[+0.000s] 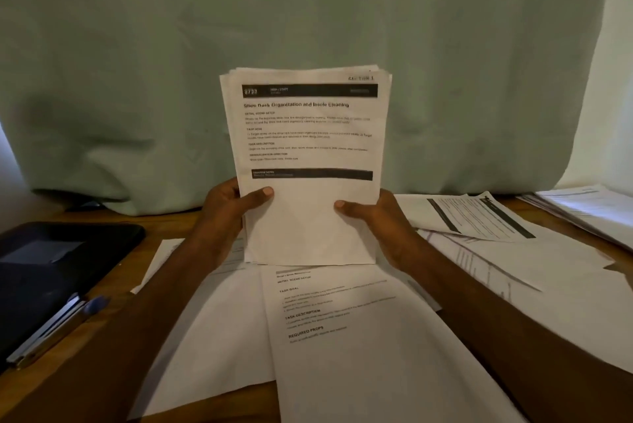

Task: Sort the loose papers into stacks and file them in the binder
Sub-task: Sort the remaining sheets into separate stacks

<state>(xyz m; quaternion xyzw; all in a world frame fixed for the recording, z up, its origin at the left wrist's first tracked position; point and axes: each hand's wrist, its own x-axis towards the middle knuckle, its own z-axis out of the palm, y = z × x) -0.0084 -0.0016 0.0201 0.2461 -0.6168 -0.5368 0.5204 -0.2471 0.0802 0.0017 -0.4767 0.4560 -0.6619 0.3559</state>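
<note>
A stack of printed papers [308, 148] stands upright in front of me, its lower edge resting on the sheets on the table. My left hand [226, 217] grips the stack's left side, thumb across the front page. My right hand [373, 220] grips its right side the same way. Loose printed sheets [342, 337] lie spread on the wooden table under and around the stack. The black binder [51, 261] lies closed at the left, apart from both hands.
A blue pen [92, 306] lies by the binder's near corner. More loose sheets [479, 217] overlap at the right, and another pile of paper [589, 213] sits at the far right edge. A pale green cloth [308, 11] hangs behind the table.
</note>
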